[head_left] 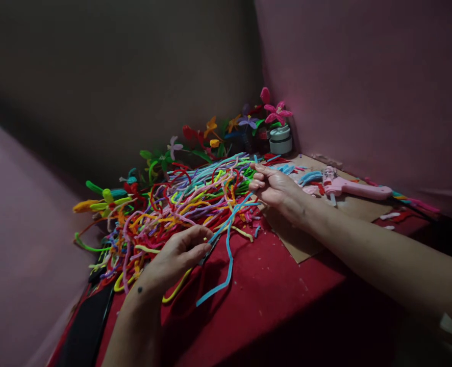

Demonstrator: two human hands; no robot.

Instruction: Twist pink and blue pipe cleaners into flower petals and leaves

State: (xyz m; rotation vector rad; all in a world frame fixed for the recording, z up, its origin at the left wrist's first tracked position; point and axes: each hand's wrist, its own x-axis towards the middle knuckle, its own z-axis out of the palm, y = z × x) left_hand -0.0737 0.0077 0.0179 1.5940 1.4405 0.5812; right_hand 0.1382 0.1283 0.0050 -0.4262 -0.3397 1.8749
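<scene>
A light-blue pipe cleaner runs between my two hands, and one bent length of it hangs down over the red cloth. My left hand pinches the blue strand between thumb and fingers at the lower left. Higher up on the right, my right hand is closed, its fingers curled round the upper part of the blue strand. Beyond both hands spreads a tangled pile of pipe cleaners in many colours. Whether the blue is one piece or two crossing pieces I cannot tell.
A pink glue gun lies on a cardboard sheet at the right, among blue and pink scraps. Pipe-cleaner flowers and a pale round container stand at the back. A dark flat object lies at the left edge of the red-covered table.
</scene>
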